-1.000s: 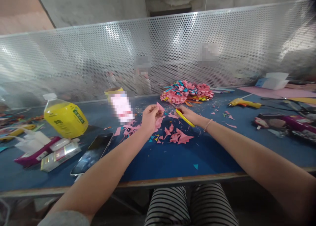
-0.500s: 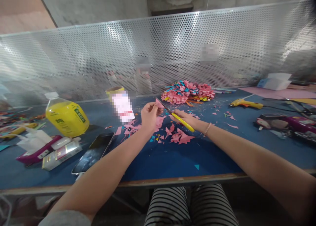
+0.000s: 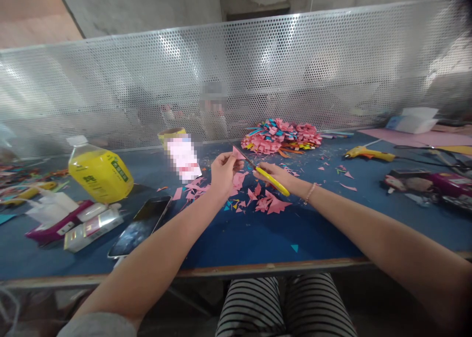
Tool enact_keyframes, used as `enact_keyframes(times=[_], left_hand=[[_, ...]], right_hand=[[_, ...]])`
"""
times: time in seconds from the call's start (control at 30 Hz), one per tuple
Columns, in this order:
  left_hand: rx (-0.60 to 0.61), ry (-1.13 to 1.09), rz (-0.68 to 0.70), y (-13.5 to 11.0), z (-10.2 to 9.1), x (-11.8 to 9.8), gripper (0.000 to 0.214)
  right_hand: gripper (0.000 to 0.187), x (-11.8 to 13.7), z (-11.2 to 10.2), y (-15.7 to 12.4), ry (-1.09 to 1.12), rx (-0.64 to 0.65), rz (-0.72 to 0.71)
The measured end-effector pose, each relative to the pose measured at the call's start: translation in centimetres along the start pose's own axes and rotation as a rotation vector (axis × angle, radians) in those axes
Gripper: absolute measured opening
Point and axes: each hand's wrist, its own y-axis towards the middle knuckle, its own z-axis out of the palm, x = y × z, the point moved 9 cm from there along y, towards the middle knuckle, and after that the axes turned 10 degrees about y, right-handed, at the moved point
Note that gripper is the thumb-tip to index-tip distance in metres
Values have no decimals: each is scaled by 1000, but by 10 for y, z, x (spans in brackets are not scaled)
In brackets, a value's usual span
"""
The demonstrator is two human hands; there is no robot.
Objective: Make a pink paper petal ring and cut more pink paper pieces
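Note:
Between the thumb and fingers of my left hand (image 3: 224, 169) is a small folded piece of pink paper (image 3: 238, 153). My right hand (image 3: 276, 176) is closed around yellow-handled scissors (image 3: 273, 181), whose dark blades point up and left at the paper's edge. Whether the blades are apart is too small to tell. Beneath both hands lie pink paper cutouts (image 3: 272, 203) and scraps, with bits of yellow and blue among them. Just beyond my right hand sits a heap of folded pink, blue and yellow paper pieces (image 3: 275, 136).
On the left stand a yellow liquid bottle (image 3: 101, 175), a purple tissue pack (image 3: 59, 224), a silvery box (image 3: 92, 229) and a dark phone (image 3: 142, 226). A lit phone (image 3: 183, 157) leans on a tape roll. A yellow glue gun (image 3: 369, 154) lies right. A perforated metal screen (image 3: 236, 81) borders the back.
Both hands stay almost in place, still holding the pink paper and the scissors. The view has shifted only slightly.

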Motion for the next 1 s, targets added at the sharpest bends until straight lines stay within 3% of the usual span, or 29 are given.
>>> enact_keyframes(times=[0.43,0.73,1.0], left_hand=[[9,-72,-55,2,1,3,6],[3,-81,-71,3,0,4,7],[24,-49,-67,0,3,6,5]], right_hand=[[38,7,-5,3,-131,-126,-93],[39,3,-5,4,-85,-85,-45],[39,-15,5,4,160,25,72]])
